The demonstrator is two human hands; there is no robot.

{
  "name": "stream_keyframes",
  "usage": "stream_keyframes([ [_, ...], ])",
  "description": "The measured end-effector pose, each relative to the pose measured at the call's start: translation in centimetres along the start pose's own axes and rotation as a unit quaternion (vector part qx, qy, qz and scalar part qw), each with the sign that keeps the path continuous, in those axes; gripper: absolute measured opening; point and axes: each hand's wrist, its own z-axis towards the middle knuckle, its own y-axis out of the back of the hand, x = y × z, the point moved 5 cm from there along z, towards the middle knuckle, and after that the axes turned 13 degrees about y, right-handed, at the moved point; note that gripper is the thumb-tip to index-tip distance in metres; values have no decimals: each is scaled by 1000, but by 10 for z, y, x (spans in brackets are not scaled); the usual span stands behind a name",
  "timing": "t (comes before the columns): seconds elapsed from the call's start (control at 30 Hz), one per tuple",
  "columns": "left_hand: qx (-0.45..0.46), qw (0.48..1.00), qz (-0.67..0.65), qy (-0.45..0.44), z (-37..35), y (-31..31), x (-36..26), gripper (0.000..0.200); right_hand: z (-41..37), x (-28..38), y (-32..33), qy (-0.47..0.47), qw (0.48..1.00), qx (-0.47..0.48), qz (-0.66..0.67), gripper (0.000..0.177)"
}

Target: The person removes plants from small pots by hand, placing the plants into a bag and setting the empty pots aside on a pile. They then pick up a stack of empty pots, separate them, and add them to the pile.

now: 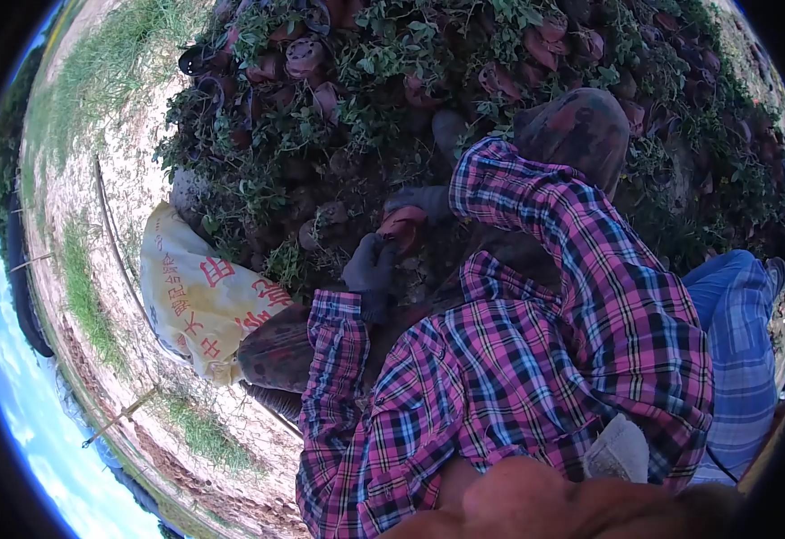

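Note:
My left hand (371, 269), in a dark grey glove, is closed on the lower edge of a small reddish plastic plant pot (403, 225). The pot looks soft and partly crumpled. My right hand (428, 203), gloved the same way, grips the pot's far side, and some of its fingers are hidden behind it. Both hands are close together above dark soil and loose pots, between my knees. Right in front spreads a heap of similar reddish pots (304, 57) tangled with green weeds (383, 54).
A pale yellow woven sack (204, 296) with red printed characters lies by my left knee. Beyond it, a thin dark hose (110, 225) runs along sandy ground with grass tufts (87, 296). At my right is another person in a blue checked shirt (741, 386).

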Motion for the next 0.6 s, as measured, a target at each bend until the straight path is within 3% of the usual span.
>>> stream_keyframes([
  [0.03,-17,997,67,-18,-1,0,-1,20,1,2,2,14,1000,17,-10,89],
  [0.07,-32,990,134,-35,-2,0,-3,18,2,4,4,31,997,4,64,85],
  [0.17,-56,982,179,-15,-1,-1,-3,23,3,10,1,6,970,-35,241,73],
  [0.27,-55,995,-35,79,3,5,13,22,-12,38,22,-169,935,-78,300,60],
  [0.33,-29,993,-44,102,1,6,11,24,-24,59,38,-285,893,-111,331,50],
  [0.4,-5,991,-72,114,-2,-1,19,26,-23,75,50,-280,887,-152,334,47],
  [0.5,-27,994,85,-63,-16,-6,-3,31,-26,58,42,-282,855,-187,393,45],
  [0.53,-11,993,86,-83,-16,-7,-8,34,-27,54,37,-285,838,-190,425,45],
  [0.6,29,988,89,-120,-23,-10,-14,40,-33,51,32,-283,868,-181,366,44],
])
